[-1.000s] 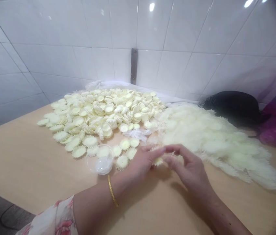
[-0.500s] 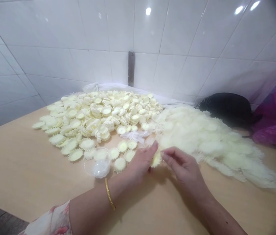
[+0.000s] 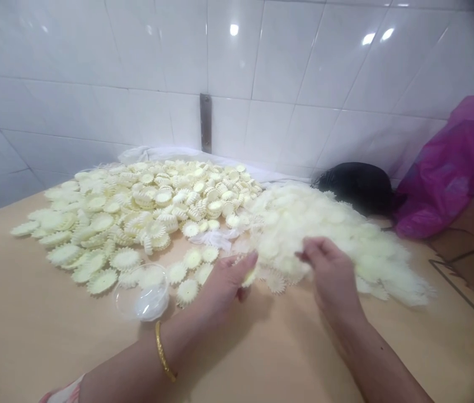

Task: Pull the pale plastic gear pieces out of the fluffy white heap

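Note:
My left hand [image 3: 225, 284] is closed on a pale yellow disc with a toothed edge [image 3: 249, 278], thumb on top, with most of the disc hidden by the fingers. To its right, my right hand [image 3: 334, 275] is pinched shut in front of the whitish, gauzy heap [image 3: 299, 224]. Whatever lies between its fingertips is too small to make out. Several loose toothed discs [image 3: 187, 292] lie just left of my left hand, beside a small clear round container [image 3: 153, 302] with something white and shiny in it.
A large heap of pale toothed discs [image 3: 102, 223] covers the left back of the wooden table [image 3: 18, 291]. White cloth or plastic runs along the tiled wall [image 3: 144, 112]. At the right stand a black rounded object [image 3: 358, 184] and a magenta plastic bag [image 3: 438, 173].
My right hand has moved up and right, away from the disc in my left hand, which still holds it. The view has turned to the right, showing more of the magenta bag.

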### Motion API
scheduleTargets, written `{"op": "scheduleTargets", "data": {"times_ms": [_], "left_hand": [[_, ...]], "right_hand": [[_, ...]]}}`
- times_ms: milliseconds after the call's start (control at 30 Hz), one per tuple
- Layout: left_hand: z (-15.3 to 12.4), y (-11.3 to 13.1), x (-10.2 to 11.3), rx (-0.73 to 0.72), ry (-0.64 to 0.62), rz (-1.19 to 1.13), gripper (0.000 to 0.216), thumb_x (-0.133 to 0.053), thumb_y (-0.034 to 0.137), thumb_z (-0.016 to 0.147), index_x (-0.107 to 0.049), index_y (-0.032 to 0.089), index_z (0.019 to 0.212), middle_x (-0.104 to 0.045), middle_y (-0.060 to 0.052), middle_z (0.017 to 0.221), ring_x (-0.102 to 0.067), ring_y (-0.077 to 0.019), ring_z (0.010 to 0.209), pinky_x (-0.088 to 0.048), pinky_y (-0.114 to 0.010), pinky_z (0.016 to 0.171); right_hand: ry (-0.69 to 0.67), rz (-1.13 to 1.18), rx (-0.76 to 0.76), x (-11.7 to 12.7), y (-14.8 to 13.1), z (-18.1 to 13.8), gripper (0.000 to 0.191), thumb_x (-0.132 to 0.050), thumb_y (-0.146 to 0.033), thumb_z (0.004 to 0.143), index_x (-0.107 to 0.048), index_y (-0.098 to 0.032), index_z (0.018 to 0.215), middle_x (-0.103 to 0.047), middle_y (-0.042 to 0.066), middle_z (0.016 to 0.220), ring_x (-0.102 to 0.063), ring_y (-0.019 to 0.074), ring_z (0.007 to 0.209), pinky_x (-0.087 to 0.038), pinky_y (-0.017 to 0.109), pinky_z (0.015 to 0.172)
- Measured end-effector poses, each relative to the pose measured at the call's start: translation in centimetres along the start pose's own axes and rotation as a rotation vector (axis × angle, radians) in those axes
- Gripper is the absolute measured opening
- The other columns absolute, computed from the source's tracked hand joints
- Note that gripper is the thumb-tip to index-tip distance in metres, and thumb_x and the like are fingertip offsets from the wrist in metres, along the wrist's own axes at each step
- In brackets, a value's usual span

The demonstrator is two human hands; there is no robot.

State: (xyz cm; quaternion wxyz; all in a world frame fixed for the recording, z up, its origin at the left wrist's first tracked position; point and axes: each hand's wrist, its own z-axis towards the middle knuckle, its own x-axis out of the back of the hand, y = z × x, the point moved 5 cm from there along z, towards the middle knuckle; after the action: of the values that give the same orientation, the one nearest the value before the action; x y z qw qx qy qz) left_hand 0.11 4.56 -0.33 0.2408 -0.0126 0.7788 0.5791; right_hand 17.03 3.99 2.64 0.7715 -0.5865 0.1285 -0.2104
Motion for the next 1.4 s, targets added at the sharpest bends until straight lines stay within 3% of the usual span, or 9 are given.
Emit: {"op": "scheduleTargets", "data": {"times_ms": [100, 200, 400, 533, 667, 767, 1000, 1167, 1400], "left_hand": [[0.2, -0.5, 0.2, 0.066, 0.023, -0.002, 0.036, -0.061, 0.049, 0.068, -0.047, 0.016, 0.062, -0.043, 0.005, 0.049, -0.035, -0.0051, 0.040, -0.022, -0.020, 0.041], [0.4, -0.9, 0.2, 0.099, 0.023, -0.022, 0.034, -0.066, 0.045, 0.065, -0.049, 0.016, 0.065, -0.045, 0.005, 0.051, -0.038, -0.0054, 0.041, -0.025, -0.020, 0.042], [0.6, -1.0, 0.6, 0.042, 0.045, 0.053, 0.028, -0.070, 0.036, 0.061, -0.051, 0.015, 0.064, -0.043, 0.005, 0.049, -0.038, -0.0058, 0.042, -0.027, -0.021, 0.045], [0.5, -1.0, 0.8, -0.024, 0.039, 0.123, 0.030, -0.069, 0.038, 0.062, -0.049, 0.016, 0.060, -0.041, 0.005, 0.048, -0.035, -0.0061, 0.043, -0.025, -0.022, 0.045], [0.4, -1.5, 1.5, 0.019, 0.132, 0.112, 0.033, -0.073, 0.038, 0.057, -0.054, 0.016, 0.073, -0.046, 0.004, 0.053, -0.037, -0.0068, 0.047, -0.028, -0.022, 0.047], [0.2, -1.5, 1.5, 0.062, 0.174, 0.065, 0.041, -0.077, 0.036, 0.052, -0.056, 0.017, 0.081, -0.053, 0.003, 0.059, -0.041, -0.0072, 0.048, -0.029, -0.022, 0.047], [-0.1, -0.5, 0.4, 0.049, 0.097, 0.029, 0.039, -0.072, 0.048, 0.054, -0.058, 0.013, 0.063, -0.051, 0.000, 0.055, -0.044, -0.0087, 0.051, -0.030, -0.023, 0.047], [0.2, -0.8, 0.1, 0.038, -0.025, 0.066, 0.045, -0.058, 0.058, 0.066, -0.055, 0.013, 0.065, -0.050, 0.000, 0.060, -0.042, -0.0072, 0.048, -0.032, -0.023, 0.049], [0.2, -1.2, 0.3, 0.062, -0.004, 0.080, 0.032, -0.070, 0.041, 0.062, -0.054, 0.015, 0.074, -0.047, 0.002, 0.056, -0.044, -0.0081, 0.049, -0.033, -0.023, 0.051]], "right_hand": [[0.070, -0.413, 0.294, 1.2, -0.8, 1.2, 0.014, -0.055, -0.030, 0.076, -0.059, -0.019, 0.068, -0.058, 0.002, 0.069, -0.053, 0.0185, 0.070, -0.041, 0.032, 0.068], [-0.073, -0.721, 0.443, 0.4, 0.0, 1.5, 0.014, -0.052, -0.026, 0.076, -0.064, -0.018, 0.078, -0.062, 0.007, 0.079, -0.053, 0.0246, 0.083, -0.040, 0.039, 0.075], [-0.022, -0.621, 0.536, -0.4, -1.6, -0.3, 0.016, -0.047, -0.028, 0.082, -0.060, -0.020, 0.077, -0.063, 0.005, 0.080, -0.055, 0.0219, 0.079, -0.041, 0.034, 0.070], [-0.237, -0.427, 0.387, -2.1, -2.5, -2.0, 0.020, -0.048, -0.032, 0.083, -0.057, -0.020, 0.069, -0.060, 0.001, 0.069, -0.055, 0.0178, 0.067, -0.041, 0.028, 0.062], [-0.475, -0.272, 0.204, -3.6, -1.7, -3.2, 0.019, -0.053, -0.037, 0.080, -0.061, -0.020, 0.081, -0.063, 0.002, 0.075, -0.057, 0.0185, 0.071, -0.042, 0.029, 0.064], [-0.543, -0.173, 0.040, -4.1, -0.6, -3.4, 0.026, -0.061, -0.041, 0.073, -0.061, -0.020, 0.088, -0.063, 0.002, 0.076, -0.057, 0.0185, 0.070, -0.044, 0.030, 0.064], [-0.689, 0.192, -0.240, -5.2, -0.3, -4.4, 0.020, -0.065, -0.037, 0.070, -0.061, -0.020, 0.079, -0.063, 0.000, 0.070, -0.061, 0.0172, 0.066, -0.049, 0.031, 0.067], [-0.615, 0.245, -0.303, -4.9, 0.2, -4.1, 0.018, -0.068, -0.034, 0.067, -0.060, -0.019, 0.074, -0.059, -0.002, 0.064, -0.057, 0.0142, 0.059, -0.046, 0.027, 0.059], [-0.426, 0.193, -0.233, -3.9, 0.8, -3.1, 0.018, -0.067, -0.032, 0.069, -0.057, -0.017, 0.064, -0.052, -0.004, 0.058, -0.046, 0.0103, 0.058, -0.037, 0.023, 0.058]]}}
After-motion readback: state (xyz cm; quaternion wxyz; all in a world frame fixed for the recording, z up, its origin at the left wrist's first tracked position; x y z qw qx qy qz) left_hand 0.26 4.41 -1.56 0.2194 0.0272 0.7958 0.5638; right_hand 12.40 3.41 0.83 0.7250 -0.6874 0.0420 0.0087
